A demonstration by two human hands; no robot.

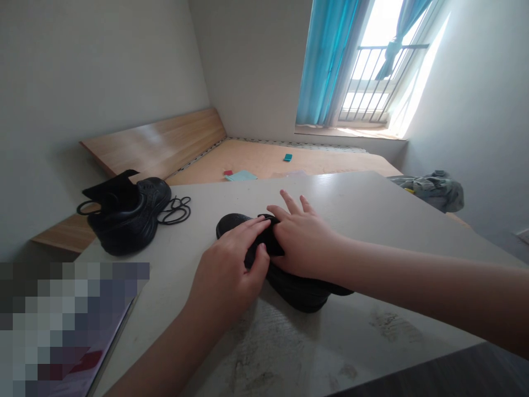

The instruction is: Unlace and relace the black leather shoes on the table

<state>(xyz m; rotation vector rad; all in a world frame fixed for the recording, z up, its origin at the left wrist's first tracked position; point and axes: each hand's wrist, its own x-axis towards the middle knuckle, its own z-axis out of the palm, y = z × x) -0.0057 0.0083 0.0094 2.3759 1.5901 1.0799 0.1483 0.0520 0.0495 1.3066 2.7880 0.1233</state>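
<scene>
A black lace-up shoe [297, 292] lies on the white table between my hands, its toe pointing to the far left. My left hand [231, 264] is closed over its front part, with the thumb on the near side and the fingers across the top. Pressed on the shoe's upper near the tongue is my right hand [306, 237], its fingers spread and stretched out past the far side. Together the hands hide much of the upper and any lacing. The other black shoe [128, 215] stands at the table's left edge with its tongue raised and black laces [177, 210] looped beside it.
The white table [198, 353] has dark scuffs near its front. A pixelated flat item [111, 331] covers the near left corner. Beyond is a bed surface [264, 151] with a teal item [288, 157] and a pale green one [242, 175]. Folded cloth [438, 190] sits at the right.
</scene>
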